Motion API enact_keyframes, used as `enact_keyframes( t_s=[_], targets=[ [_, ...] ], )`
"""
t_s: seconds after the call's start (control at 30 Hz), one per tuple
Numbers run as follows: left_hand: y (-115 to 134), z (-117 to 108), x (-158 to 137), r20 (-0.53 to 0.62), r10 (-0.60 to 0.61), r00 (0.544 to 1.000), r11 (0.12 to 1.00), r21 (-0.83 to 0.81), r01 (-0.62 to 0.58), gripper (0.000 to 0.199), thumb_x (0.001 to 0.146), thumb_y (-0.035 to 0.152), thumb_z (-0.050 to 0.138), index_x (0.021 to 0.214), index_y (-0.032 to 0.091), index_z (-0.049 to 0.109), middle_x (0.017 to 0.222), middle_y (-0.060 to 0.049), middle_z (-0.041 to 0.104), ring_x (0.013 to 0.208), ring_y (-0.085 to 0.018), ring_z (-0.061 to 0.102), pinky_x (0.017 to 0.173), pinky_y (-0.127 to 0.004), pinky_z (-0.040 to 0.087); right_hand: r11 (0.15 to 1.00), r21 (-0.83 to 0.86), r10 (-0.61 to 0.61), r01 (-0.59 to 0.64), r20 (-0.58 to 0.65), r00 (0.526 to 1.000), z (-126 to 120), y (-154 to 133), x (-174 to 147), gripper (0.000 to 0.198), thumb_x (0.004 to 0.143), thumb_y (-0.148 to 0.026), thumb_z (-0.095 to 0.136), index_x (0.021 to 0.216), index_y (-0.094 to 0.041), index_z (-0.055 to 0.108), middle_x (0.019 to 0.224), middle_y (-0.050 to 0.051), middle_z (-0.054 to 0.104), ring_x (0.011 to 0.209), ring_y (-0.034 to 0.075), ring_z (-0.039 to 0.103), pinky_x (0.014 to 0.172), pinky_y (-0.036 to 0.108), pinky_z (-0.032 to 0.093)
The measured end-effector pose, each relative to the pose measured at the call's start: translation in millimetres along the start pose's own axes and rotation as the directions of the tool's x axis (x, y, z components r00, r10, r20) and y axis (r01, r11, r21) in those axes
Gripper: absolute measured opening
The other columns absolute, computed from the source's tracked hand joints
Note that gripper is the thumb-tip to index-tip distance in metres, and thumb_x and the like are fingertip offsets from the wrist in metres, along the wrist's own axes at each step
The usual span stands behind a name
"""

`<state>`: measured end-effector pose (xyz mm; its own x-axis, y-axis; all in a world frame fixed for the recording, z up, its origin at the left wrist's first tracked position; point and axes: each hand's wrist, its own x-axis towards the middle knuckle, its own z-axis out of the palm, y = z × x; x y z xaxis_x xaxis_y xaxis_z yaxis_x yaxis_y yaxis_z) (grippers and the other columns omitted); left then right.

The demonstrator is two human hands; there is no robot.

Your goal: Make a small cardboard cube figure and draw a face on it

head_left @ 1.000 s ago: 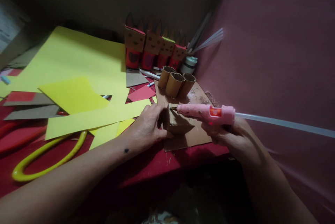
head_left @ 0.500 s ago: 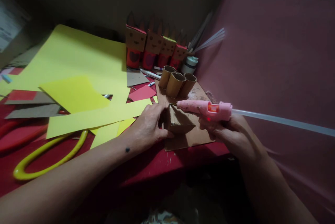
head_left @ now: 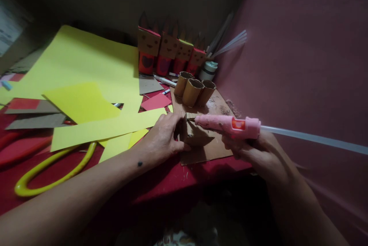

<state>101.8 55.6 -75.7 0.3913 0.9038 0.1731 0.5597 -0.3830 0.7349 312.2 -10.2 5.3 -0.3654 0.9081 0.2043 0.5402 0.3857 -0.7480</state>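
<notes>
- Right hand point(head_left: 258, 154) and glue gun point(head_left: 218, 122) sit slightly lower and further right than half a second ago; left hand point(head_left: 165, 133) practically unchanged.
- Right fingers: wrapped round gun handle, below the barrel; trigger press can't be told.
- Left fingers: closed on the left side of the cardboard block point(head_left: 197, 132), thumb at its near side, fingertips partly hidden.
- Block: centre of frame, on the cardboard sheet point(head_left: 207, 158); nozzle at its top edge, contact unclear.
- Step, judged: hot glue going onto that edge. Next move calls for a steady nozzle along the edge, block kept still, left fingers clear of the tip.
- Pose: left forearm slants up from lower left; right forearm from lower right, gun near level, pointing left, glue stick point(head_left: 310, 136) trailing to right edge.
- Beyond: three cardboard tubes point(head_left: 192, 94) just above the block; yellow strip point(head_left: 109, 127) left of centre; decorated figures point(head_left: 149, 41) upper centre.
</notes>
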Motion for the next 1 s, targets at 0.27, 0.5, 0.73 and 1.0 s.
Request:
enact_keyframes(
  t_s=[0.27, 0.5, 0.73, 1.0],
  targets=[
    [-0.6, 0.2, -0.5, -0.008, 0.008, 1.000, 1.000, -0.010, -0.008, 0.049, 0.064, 0.023, 0.084, 0.106, 0.016, 0.060, 0.104, -0.008, 0.062, 0.097, -0.028, 0.053, 0.084, -0.042, 0.045, 0.998, -0.062, 0.006, -0.004, 0.035, 0.999, -4.9, 0.3, -6.4, 0.037, 0.098, -0.034, 0.056, 0.132, -0.030, 0.070, 0.127, 0.003, 0.074, 0.124, 0.031, 0.065, 0.104, 0.043, 0.054],
    [-2.2, 0.4, -0.9, -0.006, 0.021, 1.000, 1.000, -0.010, -0.021, 0.048, 0.065, 0.023, 0.084, 0.106, 0.015, 0.061, 0.103, -0.008, 0.062, 0.097, -0.028, 0.053, 0.084, -0.042, 0.044, 0.997, -0.070, -0.020, 0.021, 0.015, 1.000, -5.4, -2.5, -8.6, 0.033, 0.098, -0.033, 0.057, 0.126, -0.032, 0.074, 0.119, 0.003, 0.078, 0.119, 0.030, 0.068, 0.106, 0.044, 0.054],
    [-3.2, 0.3, -2.0, -0.015, 0.034, 0.999, 0.999, -0.007, -0.034, 0.048, 0.065, 0.026, 0.083, 0.107, 0.017, 0.061, 0.105, -0.009, 0.063, 0.097, -0.029, 0.054, 0.085, -0.044, 0.045, 0.997, -0.076, -0.012, 0.015, 0.030, 0.999, -7.3, -6.2, -11.0, 0.034, 0.098, -0.034, 0.057, 0.129, -0.034, 0.072, 0.122, 0.003, 0.077, 0.127, 0.031, 0.064, 0.108, 0.045, 0.053],
    [-3.6, 0.4, -0.7, -0.007, 0.036, 0.999, 0.999, 0.007, -0.036, 0.049, 0.066, 0.026, 0.083, 0.109, 0.016, 0.062, 0.111, -0.012, 0.065, 0.103, -0.032, 0.054, 0.090, -0.046, 0.045, 0.994, -0.106, 0.000, 0.000, -0.001, 1.000, -6.8, -10.8, -14.2, 0.032, 0.096, -0.038, 0.060, 0.124, -0.033, 0.075, 0.117, 0.005, 0.078, 0.119, 0.033, 0.069, 0.098, 0.044, 0.060]
  ],
)
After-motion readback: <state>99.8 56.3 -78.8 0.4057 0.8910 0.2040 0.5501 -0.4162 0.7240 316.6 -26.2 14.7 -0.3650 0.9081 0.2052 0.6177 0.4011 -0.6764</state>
